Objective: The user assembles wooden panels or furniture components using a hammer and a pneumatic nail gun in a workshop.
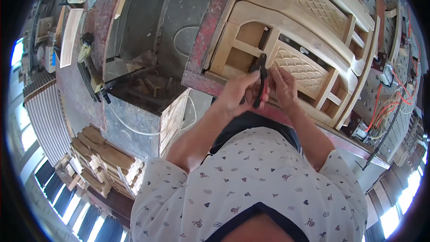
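Note:
My left hand [242, 93] is closed round a pair of dark pliers with red on the handles [263, 78], jaws pointing away from me. Close beside it, my right hand [284, 87] has its thumb and fingers pinched together near the pliers; whatever they may hold is too small to make out. Both hands are above the near edge of a pale wooden furniture panel [251, 14], which has open compartments and a carved scale-pattern inset [299, 65]. A similar wooden panel [320, 4] lies just beyond it.
The panels rest on a worn red-edged bench [201, 47]. To the left stands an open-topped box [134, 118] holding scraps, with a pale hose [130, 125]. Stacked wooden pieces [105, 152] are at lower left. Metal clamps [358, 127] and orange hoses [380, 107] lie right.

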Action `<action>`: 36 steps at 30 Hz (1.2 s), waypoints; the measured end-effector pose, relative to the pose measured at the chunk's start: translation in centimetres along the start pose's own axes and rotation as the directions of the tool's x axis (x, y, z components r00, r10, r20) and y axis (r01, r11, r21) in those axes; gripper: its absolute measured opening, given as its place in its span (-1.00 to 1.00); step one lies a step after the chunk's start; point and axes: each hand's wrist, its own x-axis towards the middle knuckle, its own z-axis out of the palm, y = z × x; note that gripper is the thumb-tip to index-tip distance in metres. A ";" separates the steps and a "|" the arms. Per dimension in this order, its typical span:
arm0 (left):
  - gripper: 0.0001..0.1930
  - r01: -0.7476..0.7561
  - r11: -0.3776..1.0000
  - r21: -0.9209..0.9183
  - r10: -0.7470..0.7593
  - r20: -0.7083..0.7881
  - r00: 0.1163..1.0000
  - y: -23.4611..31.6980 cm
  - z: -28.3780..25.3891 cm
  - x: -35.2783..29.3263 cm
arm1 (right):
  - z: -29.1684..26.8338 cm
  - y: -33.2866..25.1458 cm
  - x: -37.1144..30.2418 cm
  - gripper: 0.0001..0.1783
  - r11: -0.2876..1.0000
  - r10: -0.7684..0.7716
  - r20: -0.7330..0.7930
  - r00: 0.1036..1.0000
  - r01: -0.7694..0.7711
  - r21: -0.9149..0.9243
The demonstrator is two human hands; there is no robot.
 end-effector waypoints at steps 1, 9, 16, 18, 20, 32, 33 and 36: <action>-0.66 -0.021 1.000 0.003 0.021 0.000 1.000 0.0 0.0 -0.1 | 0.1 0.1 0.0 -0.70 1.000 -0.014 -0.029 0.999 0.013 -0.028; -0.66 0.151 0.971 0.187 -0.142 -0.059 0.988 2.6 0.3 -0.3 | 0.7 1.2 -0.3 -0.71 0.988 0.000 -0.051 0.999 0.008 0.152; -0.65 0.038 0.996 0.085 -0.037 -0.007 0.999 1.1 -0.3 -0.3 | 0.8 0.4 -0.4 -0.73 0.966 0.028 -0.107 0.994 0.001 0.259; -0.65 0.068 0.989 0.128 -0.069 0.003 0.998 2.4 0.5 0.9 | 0.3 -0.4 0.4 -0.73 0.965 0.015 -0.109 0.994 0.014 0.264; -0.64 0.156 0.967 0.202 -0.155 -0.021 0.988 3.8 0.9 0.8 | 0.6 -0.4 -0.3 -0.73 0.957 0.035 -0.106 0.994 -0.003 0.290; -0.66 0.051 0.991 0.128 -0.048 -0.022 0.999 1.9 -0.3 0.1 | 0.2 0.1 -0.1 -0.71 0.963 0.041 -0.133 0.990 -0.004 0.271; -0.66 0.090 0.983 0.157 -0.090 -0.009 0.996 2.8 0.3 0.9 | -0.1 -0.3 0.2 -0.71 0.961 0.027 -0.128 0.991 0.010 0.277; -0.66 0.231 0.941 0.246 -0.235 -0.013 0.972 4.7 0.4 0.8 | 0.8 0.0 -0.6 -0.71 0.947 0.020 -0.109 0.994 0.016 0.322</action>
